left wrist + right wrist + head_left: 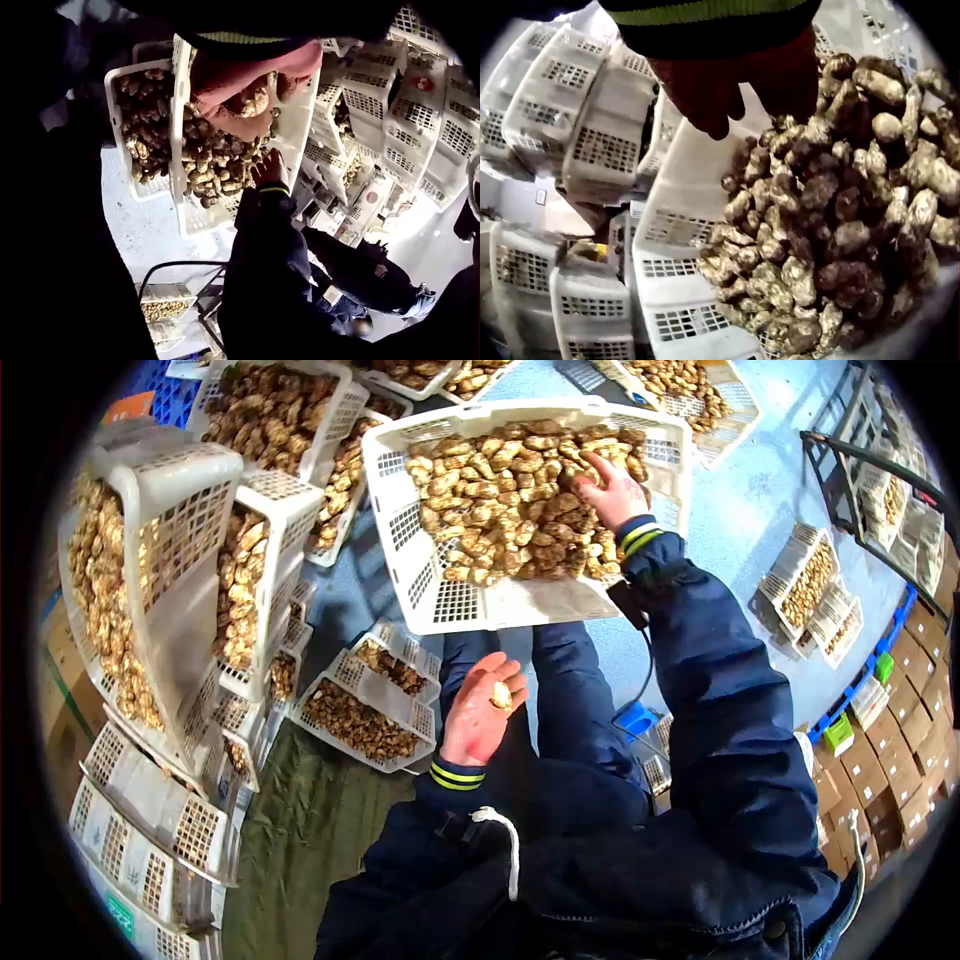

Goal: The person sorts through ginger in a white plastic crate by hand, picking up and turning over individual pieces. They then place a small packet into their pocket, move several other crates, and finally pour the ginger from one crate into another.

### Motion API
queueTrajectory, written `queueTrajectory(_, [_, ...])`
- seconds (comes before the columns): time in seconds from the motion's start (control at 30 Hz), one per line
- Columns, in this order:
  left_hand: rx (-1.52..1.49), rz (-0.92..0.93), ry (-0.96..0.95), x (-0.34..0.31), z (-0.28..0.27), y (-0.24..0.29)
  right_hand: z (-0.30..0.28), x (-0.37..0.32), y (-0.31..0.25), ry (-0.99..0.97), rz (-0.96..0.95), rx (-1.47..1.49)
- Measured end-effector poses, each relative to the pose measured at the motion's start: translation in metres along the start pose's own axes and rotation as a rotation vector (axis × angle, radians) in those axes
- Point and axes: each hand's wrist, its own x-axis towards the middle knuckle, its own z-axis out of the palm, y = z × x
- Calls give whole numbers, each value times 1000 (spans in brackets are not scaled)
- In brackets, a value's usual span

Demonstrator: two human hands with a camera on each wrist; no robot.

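Observation:
A large white plastic crate (560,602) stands in front of the person's legs, its sides partly slotted. Inside lies a heap of lumpy brown-and-cream pieces that look like mushrooms (500,490). The right hand (617,498) reaches over the crate's right part, its fingers extended close over the heap and holding nothing visible. On the near side, below the crate rim in the head view, the left hand (478,718) is turned palm up. Its bent fingers and thumb hold one small pale mushroom-like piece (253,102).
Tall stacks of filled white crates (180,530) rise on the left. Two smaller filled crates (370,710) sit low by the legs. More crates (805,585) lie on the blue floor (745,490) at right, near a black metal frame (845,455). Brown cartons (890,740) are beyond.

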Motion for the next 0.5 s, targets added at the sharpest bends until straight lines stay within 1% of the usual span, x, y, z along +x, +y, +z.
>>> queueTrajectory(0.03, [7, 0, -15, -2, -5, 0, 14, 4, -9, 90, -135, -361])
queueTrajectory(0.07, [21, -17, 62, -3, -8, 2, 31, 5, -12, 133, -161, -400])
queueTrajectory(0.2, [48, -18, 115, -11, -20, 11, 77, -10, -66, 160, 149, -674])
queueTrajectory(0.23, [34, -15, 112, -12, -24, 13, 81, -13, -74, 127, 141, -645])
queueTrajectory(0.3, [10, -13, 101, -12, -27, 15, 86, -22, -95, -37, 97, -714])
queueTrajectory(0.33, [8, -19, 98, -13, -28, 17, 97, -23, -98, -150, 15, -677])
queueTrajectory(0.37, [9, -22, 98, -14, -29, 20, 101, -35, -129, -265, 151, -641])
queueTrajectory(0.4, [-15, -13, 9, -16, -32, 23, 123, -43, -122, -224, 105, -578])
queueTrajectory(0.43, [12, -8, 31, -19, -29, 28, 144, -51, -110, -183, 63, -515])
queueTrajectory(0.5, [7, -4, 27, -21, -39, 35, 144, -61, -127, -470, 3, -547])
